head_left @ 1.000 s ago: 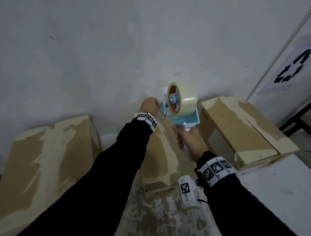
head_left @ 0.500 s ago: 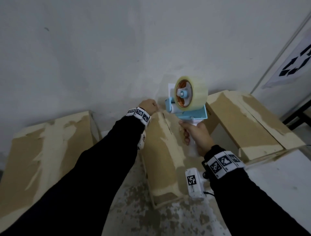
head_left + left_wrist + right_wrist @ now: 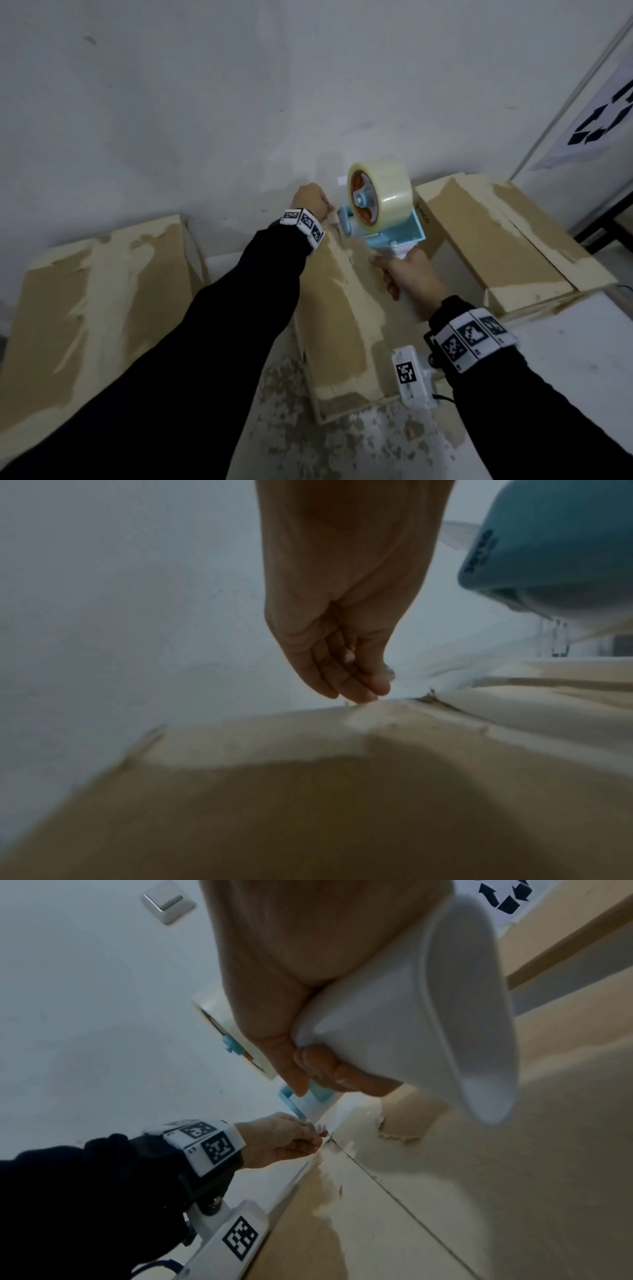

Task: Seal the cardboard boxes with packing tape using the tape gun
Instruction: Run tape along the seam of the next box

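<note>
A light-blue tape gun [image 3: 390, 229] with a clear tape roll [image 3: 383, 192] is held over the far end of the middle cardboard box [image 3: 335, 308]. My right hand [image 3: 407, 277] grips its white handle [image 3: 428, 1015]. My left hand [image 3: 311, 202] is at the box's far edge by the wall, its fingertips [image 3: 363, 688] pinching the loose clear tape end [image 3: 404, 677] drawn from the gun's front. The box's centre seam [image 3: 394, 1196] runs toward me, flaps closed.
A second cardboard box [image 3: 96, 298] stands to the left and a third [image 3: 496, 236] to the right, both against the white wall [image 3: 239, 102]. A white surface [image 3: 565, 359] lies at the near right. A light switch [image 3: 167, 901] is on the wall.
My left hand has moved from beside the gun's front to the far edge of the box, drawing tape out. The tape gun has stayed over the box's far end.
</note>
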